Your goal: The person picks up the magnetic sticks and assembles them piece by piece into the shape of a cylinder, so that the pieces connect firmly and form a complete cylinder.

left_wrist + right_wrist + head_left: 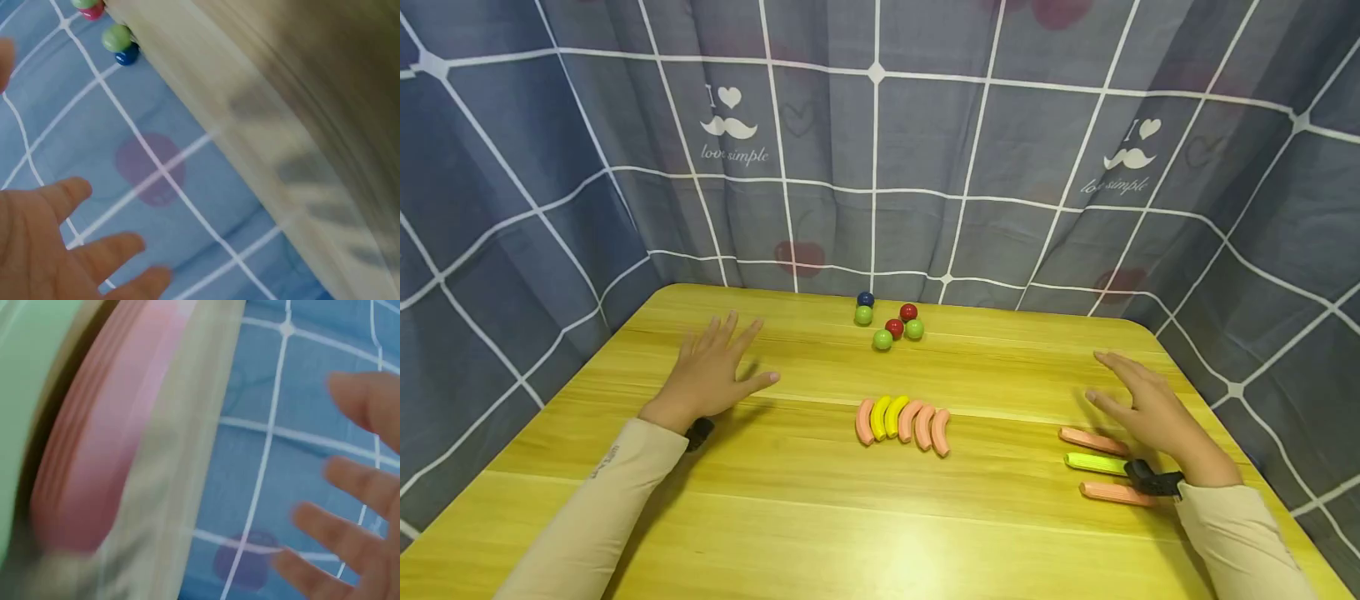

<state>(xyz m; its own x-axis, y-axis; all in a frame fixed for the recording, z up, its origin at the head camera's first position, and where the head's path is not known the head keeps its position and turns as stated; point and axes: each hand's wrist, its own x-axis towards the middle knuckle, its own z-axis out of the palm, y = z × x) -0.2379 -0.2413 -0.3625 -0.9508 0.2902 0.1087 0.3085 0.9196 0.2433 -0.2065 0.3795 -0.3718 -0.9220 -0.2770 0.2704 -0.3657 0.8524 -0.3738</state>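
My left hand point(709, 373) hovers over the left part of the table, fingers spread and straight, holding nothing. My right hand point(1161, 417) is held above the right side with relaxed fingers, likewise without anything in it. Closest to it are two pink ridged sticks point(1093, 441) and a lime-green ridged stick point(1096, 464), partly hidden under the wrist. Between the hands, a row of small banana-shaped pieces lies side by side: two yellow bananas point(896, 417) among several pink bananas point(922, 427). In the right wrist view, a pink stick point(106, 431) looms large beside the fingers.
Near the far edge of the wooden table point(760, 517) sit a blue ball point(866, 299), two red balls point(908, 312) and three green balls point(883, 339). A grey-blue curtain point(925, 133) with white lines hangs behind and along both sides.
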